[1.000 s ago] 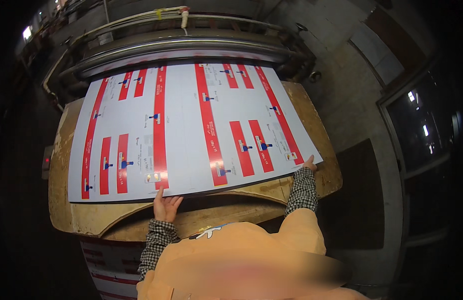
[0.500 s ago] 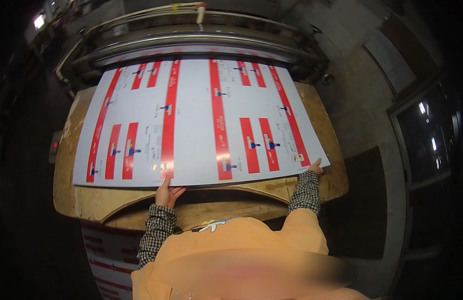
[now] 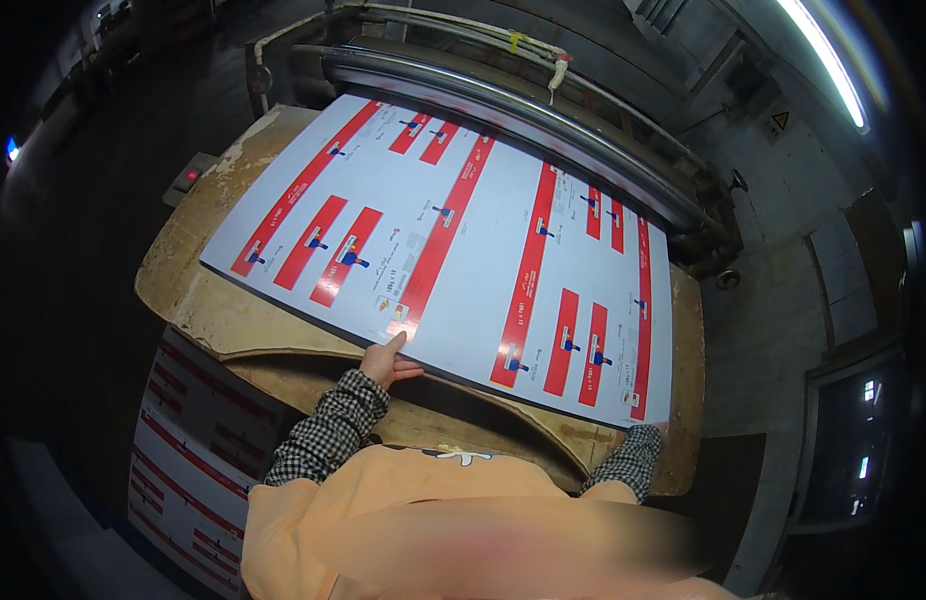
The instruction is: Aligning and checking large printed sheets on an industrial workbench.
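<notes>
A large white printed sheet (image 3: 483,250) with red bands and small blue figures lies on a worn wooden feed table (image 3: 173,270). Its far edge runs in beneath the metal roller (image 3: 523,105) of a machine. At the near edge, left of the middle, my left hand (image 3: 388,362) pinches the sheet, thumb on top and fingers below. My right hand (image 3: 660,428) is at the near right corner, mostly covered by its checked sleeve (image 3: 628,458); its fingers are hidden.
More red-and-white printed sheets (image 3: 188,450) lie lower down at the left, below the table. A control box with a red light (image 3: 191,177) sits by the table's left side. The table's front has a curved cutout (image 3: 453,395). A pipe with yellow tape (image 3: 515,42) crosses above the roller.
The view has turned, so the table and machine now appear tilted. My left hand keeps its place on the near edge. The right hand, visible before at the corner, is now mostly hidden.
</notes>
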Tool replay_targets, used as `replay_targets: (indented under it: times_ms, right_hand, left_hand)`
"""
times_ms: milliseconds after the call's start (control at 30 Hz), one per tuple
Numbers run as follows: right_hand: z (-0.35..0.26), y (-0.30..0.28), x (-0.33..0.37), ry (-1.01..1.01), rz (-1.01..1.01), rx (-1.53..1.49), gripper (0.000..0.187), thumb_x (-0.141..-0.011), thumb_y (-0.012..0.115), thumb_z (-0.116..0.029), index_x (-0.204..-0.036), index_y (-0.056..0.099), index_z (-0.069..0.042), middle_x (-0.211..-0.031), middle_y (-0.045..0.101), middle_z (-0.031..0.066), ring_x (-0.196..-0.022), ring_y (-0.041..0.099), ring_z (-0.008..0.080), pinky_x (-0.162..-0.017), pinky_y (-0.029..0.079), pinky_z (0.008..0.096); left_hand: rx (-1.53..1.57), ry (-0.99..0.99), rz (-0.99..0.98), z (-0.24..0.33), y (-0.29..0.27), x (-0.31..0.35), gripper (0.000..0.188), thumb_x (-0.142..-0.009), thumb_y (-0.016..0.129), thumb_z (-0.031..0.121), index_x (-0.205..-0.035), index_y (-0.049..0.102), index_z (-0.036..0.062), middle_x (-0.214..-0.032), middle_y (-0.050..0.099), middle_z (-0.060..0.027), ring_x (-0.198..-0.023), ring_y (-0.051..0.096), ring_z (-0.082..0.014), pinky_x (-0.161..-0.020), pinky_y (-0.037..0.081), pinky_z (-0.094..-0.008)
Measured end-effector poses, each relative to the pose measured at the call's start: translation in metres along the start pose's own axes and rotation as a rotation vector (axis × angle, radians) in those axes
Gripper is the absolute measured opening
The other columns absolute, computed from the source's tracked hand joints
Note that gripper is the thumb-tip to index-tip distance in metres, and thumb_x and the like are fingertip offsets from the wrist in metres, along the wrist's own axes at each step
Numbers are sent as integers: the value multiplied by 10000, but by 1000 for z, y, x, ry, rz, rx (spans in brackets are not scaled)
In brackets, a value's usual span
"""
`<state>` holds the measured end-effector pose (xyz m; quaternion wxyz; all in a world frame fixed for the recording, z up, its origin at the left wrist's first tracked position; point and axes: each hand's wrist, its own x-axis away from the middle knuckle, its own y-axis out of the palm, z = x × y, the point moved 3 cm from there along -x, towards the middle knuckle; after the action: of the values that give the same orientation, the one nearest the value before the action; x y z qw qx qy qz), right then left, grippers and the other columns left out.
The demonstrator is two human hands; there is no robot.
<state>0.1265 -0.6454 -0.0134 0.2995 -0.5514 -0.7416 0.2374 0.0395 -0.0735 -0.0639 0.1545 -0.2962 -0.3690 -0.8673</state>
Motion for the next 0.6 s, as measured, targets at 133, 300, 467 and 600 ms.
replay_targets:
  times_ms: [133, 300, 467, 600]
  right_hand:
    - [-18, 16, 57, -430, 358, 196, 319, -799, 562, -231, -965, 548, 40, -903, 589, 213, -817, 578, 345, -721, 490, 396]
    - [-42, 110, 243, -1143, -666, -53, 392, -703, 665, -162, -1006, 512, 36, -1081, 495, 172, -1047, 446, 307, -916, 345, 390]
    - [-18, 119, 403, -1801, -1160, 435, 799, -616, 725, -341, -1253, 368, -16, -1331, 298, 219, -1270, 214, 356, -1026, 242, 386]
    - [-15, 123, 414, -2035, -1265, 828, 684, -631, 689, -348, -1178, 438, -24, -1285, 346, 233, -1212, 290, 395, -991, 295, 383]
  left_hand:
    - [11, 11, 22, 1, -4, -1, 425, -870, 481, 237, -1157, 338, -42, -1017, 498, -221, -867, 576, -383, -706, 531, -446]
    - [19, 34, 25, 1, -1, -3, 403, -862, 492, 204, -1144, 346, -45, -1016, 508, -219, -860, 583, -362, -679, 541, -440]
    - [34, 49, -58, -1, 0, 4, 337, -879, 458, 169, -1151, 365, -7, -1020, 532, -174, -874, 587, -328, -712, 525, -450]
    - [12, 39, -120, -3, -7, 6, 283, -831, 518, 95, -1090, 450, 4, -961, 562, -134, -870, 591, -276, -747, 513, -439]
